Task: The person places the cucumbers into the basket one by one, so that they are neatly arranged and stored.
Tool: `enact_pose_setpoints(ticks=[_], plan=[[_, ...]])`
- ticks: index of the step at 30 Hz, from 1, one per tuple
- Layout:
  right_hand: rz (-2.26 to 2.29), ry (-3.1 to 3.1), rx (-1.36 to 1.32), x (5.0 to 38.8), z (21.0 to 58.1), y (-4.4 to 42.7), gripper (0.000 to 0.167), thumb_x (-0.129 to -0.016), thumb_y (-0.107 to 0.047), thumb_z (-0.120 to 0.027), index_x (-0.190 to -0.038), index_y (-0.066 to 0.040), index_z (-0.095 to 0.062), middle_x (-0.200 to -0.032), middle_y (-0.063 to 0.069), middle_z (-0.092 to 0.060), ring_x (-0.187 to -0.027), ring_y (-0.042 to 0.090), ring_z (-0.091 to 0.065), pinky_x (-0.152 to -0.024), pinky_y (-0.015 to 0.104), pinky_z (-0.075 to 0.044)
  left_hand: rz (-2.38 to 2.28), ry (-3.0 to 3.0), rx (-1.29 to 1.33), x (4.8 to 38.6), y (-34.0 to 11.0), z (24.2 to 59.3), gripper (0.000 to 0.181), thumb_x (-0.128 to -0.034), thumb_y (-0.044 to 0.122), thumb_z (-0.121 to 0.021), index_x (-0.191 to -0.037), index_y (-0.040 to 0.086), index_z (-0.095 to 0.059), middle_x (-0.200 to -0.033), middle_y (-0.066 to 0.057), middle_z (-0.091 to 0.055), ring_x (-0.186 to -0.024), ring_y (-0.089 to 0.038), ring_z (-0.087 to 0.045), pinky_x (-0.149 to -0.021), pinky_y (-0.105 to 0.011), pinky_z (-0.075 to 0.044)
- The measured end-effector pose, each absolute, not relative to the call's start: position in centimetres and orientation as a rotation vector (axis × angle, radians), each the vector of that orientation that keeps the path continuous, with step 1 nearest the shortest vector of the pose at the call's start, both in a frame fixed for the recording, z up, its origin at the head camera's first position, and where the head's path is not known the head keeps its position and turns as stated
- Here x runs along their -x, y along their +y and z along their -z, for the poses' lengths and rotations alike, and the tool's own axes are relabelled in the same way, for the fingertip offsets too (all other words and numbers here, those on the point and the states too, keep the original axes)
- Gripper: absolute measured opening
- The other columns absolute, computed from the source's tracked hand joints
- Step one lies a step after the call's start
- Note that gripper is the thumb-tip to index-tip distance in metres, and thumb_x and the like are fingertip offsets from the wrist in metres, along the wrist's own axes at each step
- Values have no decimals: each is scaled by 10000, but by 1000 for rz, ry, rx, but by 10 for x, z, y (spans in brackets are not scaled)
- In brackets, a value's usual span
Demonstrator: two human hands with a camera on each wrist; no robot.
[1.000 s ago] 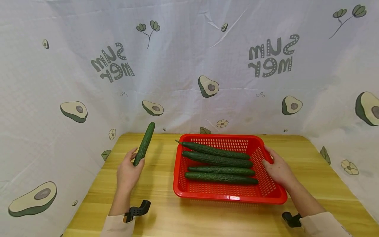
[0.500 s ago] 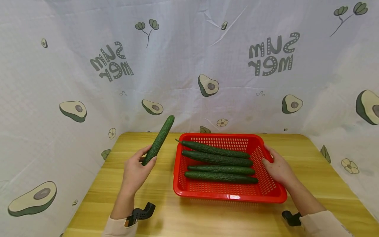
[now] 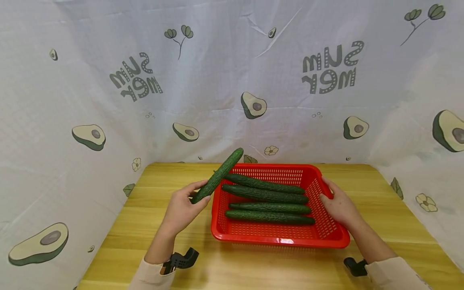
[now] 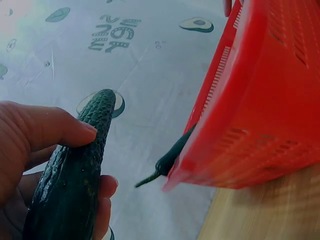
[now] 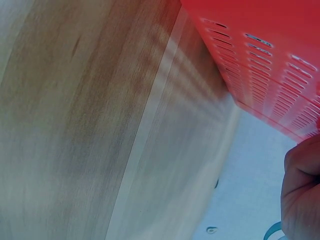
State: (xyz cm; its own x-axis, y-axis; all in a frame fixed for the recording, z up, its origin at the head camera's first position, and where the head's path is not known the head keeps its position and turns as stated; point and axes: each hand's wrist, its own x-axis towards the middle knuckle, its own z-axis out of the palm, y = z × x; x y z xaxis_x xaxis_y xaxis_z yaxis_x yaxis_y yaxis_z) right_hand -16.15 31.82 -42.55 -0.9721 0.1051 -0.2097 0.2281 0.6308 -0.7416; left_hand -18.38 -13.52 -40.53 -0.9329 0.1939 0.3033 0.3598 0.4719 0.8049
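My left hand [image 3: 185, 209] grips a dark green cucumber [image 3: 219, 175] near its lower end. It slants up to the right, its far end over the back left corner of a red plastic basket [image 3: 282, 241]. In the left wrist view, thumb and fingers wrap the bumpy cucumber [image 4: 70, 180], apart from the basket wall [image 4: 260, 120]. Several cucumbers [image 3: 270, 217] lie side by side in the basket, and the stem end of one cucumber [image 4: 172, 156] pokes past the rim. My right hand [image 3: 340, 205] holds the basket's right rim, its thumb inside.
The basket stands on a wood-grain table [image 3: 127, 237]. Behind and at both sides hangs a pale cloth [image 3: 217, 72] printed with avocados and lettering. Each wrist carries a black camera mount [image 3: 185, 257].
My left hand has moved to the right with the cucumber, from beside the basket to its left rim, and the cucumber has tilted further right. The right hand and basket have stayed put.
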Motion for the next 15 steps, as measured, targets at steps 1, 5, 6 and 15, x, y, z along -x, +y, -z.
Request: enact_pose_setpoints(ticks=[1, 5, 6, 15], plan=[[1258, 2703, -279, 162, 426, 318, 698, -1085, -250, -411, -1661, -150, -29, -1360, 418, -481, -753, 232, -721, -628, 411, -612, 1463, -2549, 510, 184, -133, 404, 443, -878, 115, -801, -1309, 165, -709, -1221, -102, -729, -843, -184, -679, -626, -215, -550], [1268, 2700, -281, 162, 427, 319, 696, -1087, -249, -409, -1661, -157, -26, -1367, 418, -474, -754, 231, -721, -627, 414, -613, 1514, -2575, 607, 182, -124, 398, 450, -880, 118, -796, -1316, 186, -705, -1148, -102, -741, -787, -161, -652, -609, -230, -536], [1272, 2698, -281, 162, 427, 319, 696, -1088, -249, -408, -1661, -158, -25, -1367, 417, -474, -756, 231, -722, -627, 416, -613, 1529, -2580, 628, 182, -122, 396, 449, -883, 119, -794, -1317, 192, -704, -1127, -101, -742, -774, -157, -648, -598, -233, -527], [1265, 2708, -284, 162, 427, 318, 698, -1081, -232, -414, -1660, -146, -35, -1345, 416, -490, -752, 224, -721, -623, 409, -614, 1449, -2626, 856, 178, -103, 384, 439, -899, 152, -784, -1328, 189, -696, -1217, -47, -729, -564, -40, -485, -556, -202, -465]])
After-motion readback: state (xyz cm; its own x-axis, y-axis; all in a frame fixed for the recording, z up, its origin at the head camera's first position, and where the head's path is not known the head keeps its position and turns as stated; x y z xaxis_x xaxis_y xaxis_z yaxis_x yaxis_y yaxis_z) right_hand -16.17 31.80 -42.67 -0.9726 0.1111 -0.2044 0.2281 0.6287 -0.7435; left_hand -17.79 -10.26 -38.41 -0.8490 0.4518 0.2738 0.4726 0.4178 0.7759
